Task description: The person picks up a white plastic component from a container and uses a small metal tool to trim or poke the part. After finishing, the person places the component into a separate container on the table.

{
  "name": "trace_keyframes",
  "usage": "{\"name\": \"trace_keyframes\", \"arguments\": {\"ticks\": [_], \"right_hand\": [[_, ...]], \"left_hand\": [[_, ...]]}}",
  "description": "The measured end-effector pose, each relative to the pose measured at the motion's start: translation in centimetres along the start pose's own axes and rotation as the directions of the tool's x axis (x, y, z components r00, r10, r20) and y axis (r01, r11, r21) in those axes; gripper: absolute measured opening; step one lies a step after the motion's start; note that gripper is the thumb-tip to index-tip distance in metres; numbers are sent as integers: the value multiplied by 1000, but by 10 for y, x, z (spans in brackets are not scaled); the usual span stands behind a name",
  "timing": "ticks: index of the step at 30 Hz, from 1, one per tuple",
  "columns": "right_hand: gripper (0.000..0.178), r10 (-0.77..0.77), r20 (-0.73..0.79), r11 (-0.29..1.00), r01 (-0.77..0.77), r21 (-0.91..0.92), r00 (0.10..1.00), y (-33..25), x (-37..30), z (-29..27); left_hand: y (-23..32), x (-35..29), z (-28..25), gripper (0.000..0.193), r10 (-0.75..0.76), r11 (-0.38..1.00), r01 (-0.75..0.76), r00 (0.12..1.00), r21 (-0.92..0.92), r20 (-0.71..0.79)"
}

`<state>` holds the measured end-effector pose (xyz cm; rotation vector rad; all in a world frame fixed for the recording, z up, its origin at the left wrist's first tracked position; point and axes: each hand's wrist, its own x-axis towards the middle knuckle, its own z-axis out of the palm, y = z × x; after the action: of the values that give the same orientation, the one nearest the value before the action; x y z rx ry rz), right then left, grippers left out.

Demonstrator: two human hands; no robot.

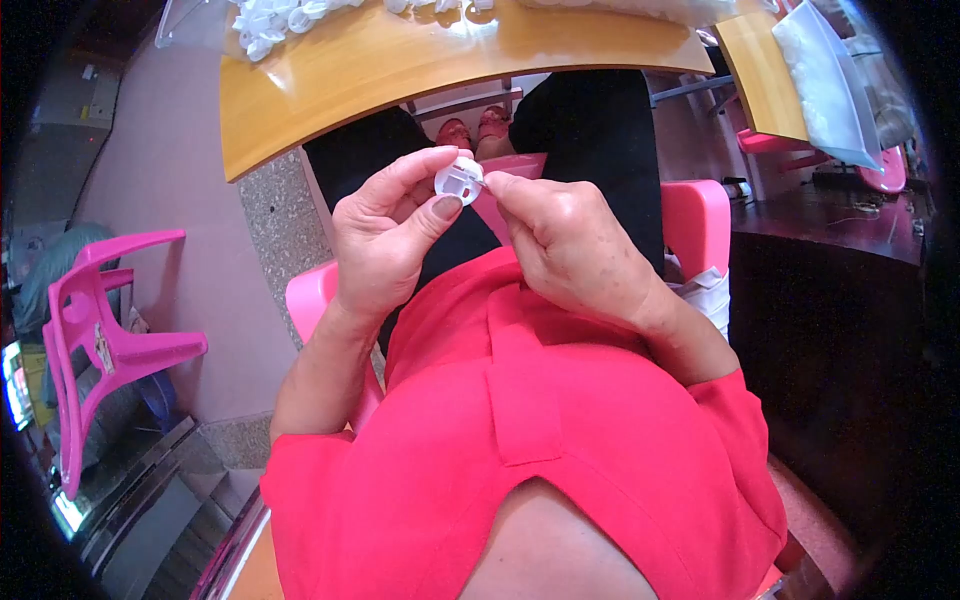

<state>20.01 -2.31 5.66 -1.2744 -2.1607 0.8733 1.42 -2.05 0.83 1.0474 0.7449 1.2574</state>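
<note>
Head view: white piece [457,184] in left hand [385,228], beside right hand [580,240].

We see a pinkish-red top [440,430] and black trousers [590,130].
We note short, loose sleeves [735,420] ending near the elbows, a flat, square-ended band [525,410] down the chest, and a V-shaped neckline; the left hand [385,230] and right hand [570,235] are bare, and the trousers look plain to us.

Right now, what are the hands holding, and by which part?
The left hand holds a small round white piece by its edges, between thumb and fingers. I can't tell what the right hand grips.
</note>
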Motion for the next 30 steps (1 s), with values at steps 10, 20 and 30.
{"name": "trace_keyframes", "arguments": {"ticks": [10,20,30], "right_hand": [[20,-27,-30,999,26,-31,999,3,-1,5],[14,-16,109,974,40,-224,994,1,3,-2],[13,-63,382,998,52,38,922,21,17,-27]], "left_hand": [[-1,-2,1,37,-24,1000,24,1000,6,-10],[-4,-6,6,32,80,972,-79,997,220,5],[-4,-2,-2,33,120,908,-195,969,370,217]]}}
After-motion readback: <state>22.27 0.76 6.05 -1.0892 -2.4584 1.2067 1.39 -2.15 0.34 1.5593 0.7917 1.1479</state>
